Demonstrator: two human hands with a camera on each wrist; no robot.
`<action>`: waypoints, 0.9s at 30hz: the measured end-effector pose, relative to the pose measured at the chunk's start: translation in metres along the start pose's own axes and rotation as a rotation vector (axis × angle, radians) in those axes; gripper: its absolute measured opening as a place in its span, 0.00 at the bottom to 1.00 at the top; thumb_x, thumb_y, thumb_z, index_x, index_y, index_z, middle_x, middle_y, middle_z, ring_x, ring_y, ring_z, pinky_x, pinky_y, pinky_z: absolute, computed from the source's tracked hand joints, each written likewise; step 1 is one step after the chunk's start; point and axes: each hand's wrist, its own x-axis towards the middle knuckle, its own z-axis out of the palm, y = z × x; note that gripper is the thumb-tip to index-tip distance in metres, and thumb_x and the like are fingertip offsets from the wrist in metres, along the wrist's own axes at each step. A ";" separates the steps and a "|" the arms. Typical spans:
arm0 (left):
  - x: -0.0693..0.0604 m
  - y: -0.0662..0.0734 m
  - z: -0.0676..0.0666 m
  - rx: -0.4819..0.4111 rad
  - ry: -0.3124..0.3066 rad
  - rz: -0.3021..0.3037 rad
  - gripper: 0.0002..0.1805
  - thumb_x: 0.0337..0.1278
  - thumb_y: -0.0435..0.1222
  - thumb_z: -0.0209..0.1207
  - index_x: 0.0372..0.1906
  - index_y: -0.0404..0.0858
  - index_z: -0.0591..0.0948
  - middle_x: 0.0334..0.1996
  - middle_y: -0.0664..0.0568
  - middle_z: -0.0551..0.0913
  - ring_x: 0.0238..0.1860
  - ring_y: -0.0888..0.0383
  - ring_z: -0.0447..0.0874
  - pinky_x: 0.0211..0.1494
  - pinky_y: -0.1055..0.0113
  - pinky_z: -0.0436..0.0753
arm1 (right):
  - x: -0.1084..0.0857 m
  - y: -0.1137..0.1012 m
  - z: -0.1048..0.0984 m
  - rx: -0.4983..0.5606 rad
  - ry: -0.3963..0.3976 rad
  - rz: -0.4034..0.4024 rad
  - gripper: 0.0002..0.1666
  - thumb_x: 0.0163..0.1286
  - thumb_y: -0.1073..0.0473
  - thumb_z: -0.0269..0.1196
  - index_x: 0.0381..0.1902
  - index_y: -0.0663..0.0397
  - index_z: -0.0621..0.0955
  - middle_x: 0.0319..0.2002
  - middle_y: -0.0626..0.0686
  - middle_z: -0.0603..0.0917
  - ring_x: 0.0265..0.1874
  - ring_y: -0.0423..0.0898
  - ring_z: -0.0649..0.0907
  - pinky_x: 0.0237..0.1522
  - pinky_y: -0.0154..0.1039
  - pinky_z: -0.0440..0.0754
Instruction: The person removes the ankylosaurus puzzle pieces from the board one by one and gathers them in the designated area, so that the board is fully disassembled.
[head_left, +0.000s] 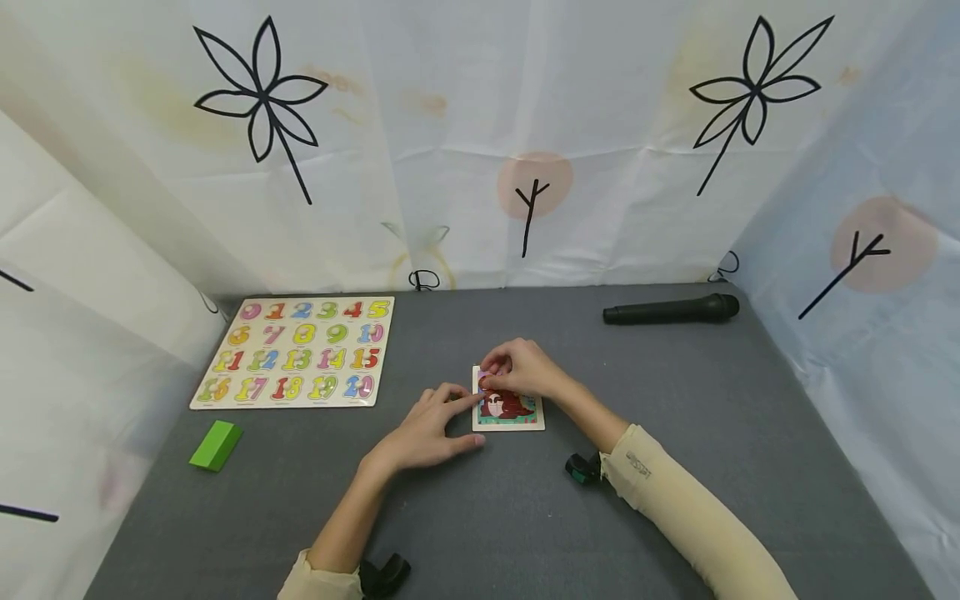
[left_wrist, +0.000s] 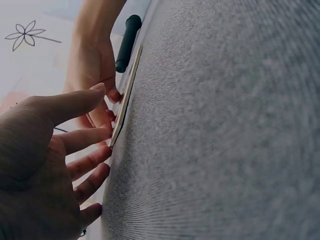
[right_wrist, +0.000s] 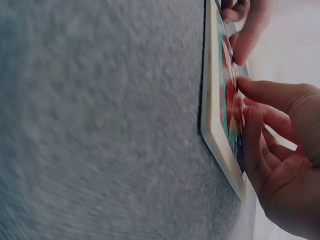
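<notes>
Grey cloth covers a tabletop (head_left: 480, 517) where two bare hands meet over a small framed picture board (head_left: 513, 407), lying flat just right of the centre of the head view, its pale rim surrounding a red-haired figure on teal. The left hand (head_left: 427, 429), left of the board, has its fingers spread and thumb held apart, the index fingertip touching the board's left side. The right hand (head_left: 525, 369) reaches in from the lower right, covering the board's upper part; its fingers are bent, with thumb and fingertips down on the picture. Whether they pinch a loose piece cannot be told, even in the right wrist view.

At left of the frame, a number puzzle board (head_left: 321, 335) shows colourful numerals in four rows, up to 20. A bright green block (head_left: 216, 446) lies just below its lower left corner. A black microphone (head_left: 671, 310) lies on its side toward the upper right, near the table's far edge. Cream sleeves (head_left: 697, 508) and black wrist devices (head_left: 582, 468) show on both arms. Behind, a white fabric backdrop (head_left: 465, 100) carries black-outlined flowers at upper left and upper right.
</notes>
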 end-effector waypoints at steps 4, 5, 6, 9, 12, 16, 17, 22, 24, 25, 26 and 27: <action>0.002 -0.009 0.008 0.013 0.017 0.022 0.38 0.69 0.56 0.69 0.80 0.50 0.75 0.67 0.52 0.75 0.59 0.51 0.68 0.63 0.48 0.73 | 0.001 0.003 -0.001 0.029 0.010 0.033 0.13 0.68 0.56 0.78 0.47 0.58 0.93 0.36 0.53 0.94 0.22 0.36 0.85 0.29 0.32 0.84; 0.002 -0.010 0.009 0.020 0.020 0.026 0.39 0.69 0.57 0.68 0.80 0.51 0.75 0.67 0.52 0.74 0.58 0.51 0.68 0.63 0.48 0.73 | 0.001 0.003 -0.001 0.036 0.007 0.034 0.13 0.69 0.57 0.78 0.47 0.58 0.93 0.37 0.54 0.93 0.20 0.37 0.85 0.27 0.33 0.84; 0.002 -0.010 0.010 0.026 0.023 0.028 0.39 0.69 0.57 0.68 0.80 0.51 0.75 0.67 0.52 0.74 0.58 0.51 0.68 0.63 0.49 0.73 | 0.001 0.004 -0.001 0.040 0.003 0.033 0.12 0.69 0.57 0.78 0.47 0.59 0.93 0.38 0.55 0.93 0.18 0.37 0.85 0.25 0.33 0.84; 0.001 -0.006 0.009 0.033 0.030 0.037 0.39 0.69 0.57 0.68 0.80 0.48 0.75 0.67 0.50 0.74 0.56 0.50 0.69 0.60 0.48 0.74 | 0.001 0.004 -0.002 0.037 -0.009 0.031 0.11 0.70 0.58 0.77 0.46 0.58 0.94 0.40 0.55 0.92 0.17 0.36 0.84 0.23 0.34 0.85; -0.001 0.000 0.007 0.049 0.034 0.030 0.39 0.69 0.56 0.68 0.80 0.47 0.75 0.67 0.48 0.75 0.56 0.50 0.69 0.60 0.49 0.74 | 0.003 0.003 -0.003 0.031 -0.024 0.030 0.10 0.70 0.58 0.77 0.44 0.58 0.94 0.37 0.55 0.92 0.16 0.36 0.83 0.24 0.34 0.85; -0.001 0.005 0.008 0.080 0.041 0.016 0.37 0.69 0.53 0.68 0.79 0.46 0.76 0.67 0.47 0.75 0.56 0.49 0.70 0.60 0.48 0.74 | 0.007 0.002 -0.006 0.029 -0.064 0.033 0.07 0.71 0.58 0.76 0.41 0.57 0.93 0.29 0.52 0.91 0.15 0.36 0.82 0.24 0.34 0.85; -0.001 0.006 0.007 0.078 0.039 0.008 0.37 0.69 0.52 0.69 0.79 0.45 0.77 0.67 0.47 0.75 0.57 0.49 0.70 0.61 0.47 0.74 | 0.008 0.001 -0.007 0.026 -0.075 0.032 0.07 0.71 0.59 0.76 0.40 0.57 0.92 0.28 0.52 0.90 0.15 0.37 0.82 0.24 0.34 0.85; 0.001 0.008 0.007 0.074 0.020 -0.040 0.37 0.69 0.50 0.70 0.79 0.46 0.76 0.69 0.47 0.75 0.58 0.49 0.70 0.63 0.46 0.73 | 0.009 0.002 -0.008 0.039 -0.090 0.032 0.06 0.71 0.58 0.76 0.38 0.56 0.93 0.28 0.52 0.91 0.16 0.37 0.83 0.25 0.34 0.85; 0.002 0.008 0.007 0.080 0.016 -0.055 0.37 0.69 0.50 0.70 0.79 0.47 0.76 0.69 0.47 0.74 0.58 0.50 0.69 0.64 0.47 0.73 | 0.009 0.003 -0.007 0.053 -0.072 0.039 0.07 0.70 0.58 0.77 0.39 0.56 0.93 0.29 0.52 0.91 0.17 0.37 0.84 0.25 0.35 0.86; 0.002 0.008 0.008 0.081 0.014 -0.061 0.37 0.69 0.50 0.70 0.79 0.47 0.76 0.70 0.48 0.74 0.58 0.50 0.69 0.64 0.47 0.73 | 0.009 0.004 -0.007 0.063 -0.064 0.048 0.07 0.70 0.58 0.77 0.40 0.56 0.93 0.29 0.52 0.91 0.17 0.37 0.84 0.25 0.35 0.87; 0.002 0.008 0.008 0.081 0.013 -0.063 0.36 0.69 0.50 0.70 0.79 0.48 0.76 0.70 0.48 0.74 0.58 0.50 0.69 0.65 0.47 0.73 | 0.008 0.005 -0.006 0.070 -0.053 0.057 0.07 0.69 0.59 0.78 0.40 0.57 0.93 0.29 0.52 0.91 0.17 0.37 0.84 0.25 0.36 0.87; 0.003 0.007 0.008 0.082 0.013 -0.064 0.36 0.69 0.50 0.70 0.79 0.48 0.76 0.70 0.48 0.74 0.58 0.50 0.69 0.65 0.47 0.73 | 0.008 0.005 -0.006 0.074 -0.041 0.065 0.08 0.68 0.59 0.78 0.41 0.57 0.93 0.30 0.52 0.91 0.17 0.37 0.85 0.25 0.37 0.88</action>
